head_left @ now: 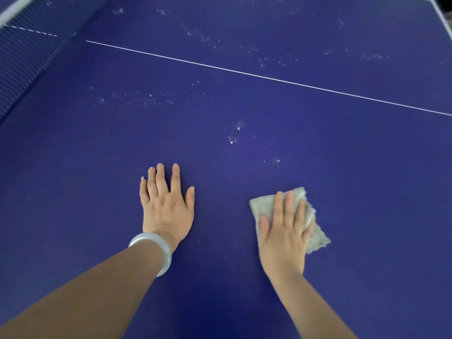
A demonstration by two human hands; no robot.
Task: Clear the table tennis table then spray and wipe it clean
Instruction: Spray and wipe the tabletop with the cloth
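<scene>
The blue table tennis table (318, 143) fills the view. My right hand (285, 231) lies flat with straight fingers on a folded grey cloth (315, 231), pressing it onto the tabletop near me. My left hand (166, 204) rests palm down on the bare surface to the left of the cloth, fingers spread, a pale bangle (156, 250) on its wrist. Patches of spray droplets (234, 133) sit on the surface ahead of both hands, and more droplets (269, 59) lie beyond the white centre line (244, 73).
The dark net (29, 52) runs along the far left, its white top band at the upper left corner. The table's white edge line (444, 15) shows at the top right corner.
</scene>
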